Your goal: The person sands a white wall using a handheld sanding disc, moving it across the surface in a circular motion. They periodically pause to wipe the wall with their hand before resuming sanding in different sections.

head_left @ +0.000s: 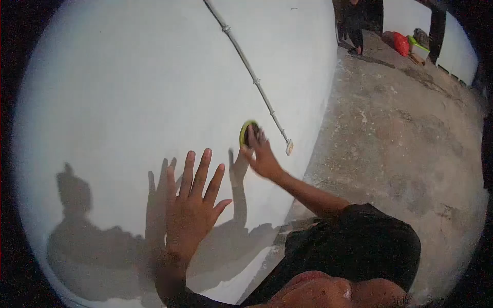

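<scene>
My left hand (pixel 194 213) is raised in front of the white wall (pixel 128 92), its fingers spread and holding nothing. Farther right, my right hand (pixel 263 157) reaches out to a round, flat disc (pixel 243 134) with a yellow-green rim and a dark middle. The fingers lie over the disc, holding it against the wall, and cover much of its face. Just beyond that hand, a thin conduit pipe (pixel 245 60) runs down the wall to a small switch or socket box (pixel 289 148).
Shadows of my head and arms fall on the wall. A rough concrete floor (pixel 390 133) stretches along the right. At the far end stand a person in dark clothes (pixel 355 25), a red bag (pixel 401 44) and a white box (pixel 419 50) with a green edge.
</scene>
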Demonstrator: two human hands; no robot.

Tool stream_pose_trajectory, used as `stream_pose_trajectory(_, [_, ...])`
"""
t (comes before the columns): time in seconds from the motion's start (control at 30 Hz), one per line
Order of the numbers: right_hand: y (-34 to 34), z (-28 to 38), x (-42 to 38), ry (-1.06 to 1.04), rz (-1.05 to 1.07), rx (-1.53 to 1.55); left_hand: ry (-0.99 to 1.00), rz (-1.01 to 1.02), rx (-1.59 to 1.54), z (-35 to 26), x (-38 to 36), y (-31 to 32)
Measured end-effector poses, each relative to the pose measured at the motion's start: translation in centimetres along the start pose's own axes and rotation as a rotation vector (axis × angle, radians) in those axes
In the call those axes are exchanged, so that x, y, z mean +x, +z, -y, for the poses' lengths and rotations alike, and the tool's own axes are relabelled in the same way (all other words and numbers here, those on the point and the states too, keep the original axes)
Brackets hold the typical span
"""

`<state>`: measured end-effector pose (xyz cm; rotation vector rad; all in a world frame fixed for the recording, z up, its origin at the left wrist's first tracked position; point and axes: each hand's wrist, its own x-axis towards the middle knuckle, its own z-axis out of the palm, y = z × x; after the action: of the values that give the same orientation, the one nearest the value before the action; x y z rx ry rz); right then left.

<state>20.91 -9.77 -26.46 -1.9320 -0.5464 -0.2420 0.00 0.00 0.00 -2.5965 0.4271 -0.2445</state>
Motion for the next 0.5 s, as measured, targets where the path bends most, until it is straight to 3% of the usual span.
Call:
stream_pose_trajectory(0.07, [-1.9, -1.1, 3.5, -0.015, -0.177, 0.143, 0.006, -0.023, 0.018, -0.3, 0.1, -0.2])
stream_pose_trajectory(0.13, [-3.7, -1.9, 1.9, -0.028, 0.006, 0.111, 0.018, 0.004, -0.036, -0.9, -0.7, 0.7])
stream_pose_trajectory(0.23, [-1.8, 2.7, 0.5, -0.250, -0.114, -0.030, -0.005, -0.059, 0.039, 0.7, 0.2, 0.6])
stream_pose_trajectory(0.3, [-2.3, 3.4, 0.9, -0.247, -0.073, -0.064, -0.003, -0.055, 0.051, 0.6, -0.1, 0.6])
stream_pose_trajectory(0.4, [-3.8, 3.5, 3.8, 0.020, -0.133, 0.156, -0.007, -0.042, 0.053, 0.5, -0.2, 1.0])
stream_pose_trajectory(0.5, [-2.4, 5.6, 0.9, -0.110, -0.166, 0.008, -0.014, -0.068, 0.050, 0.6, 0.1, 1.0])
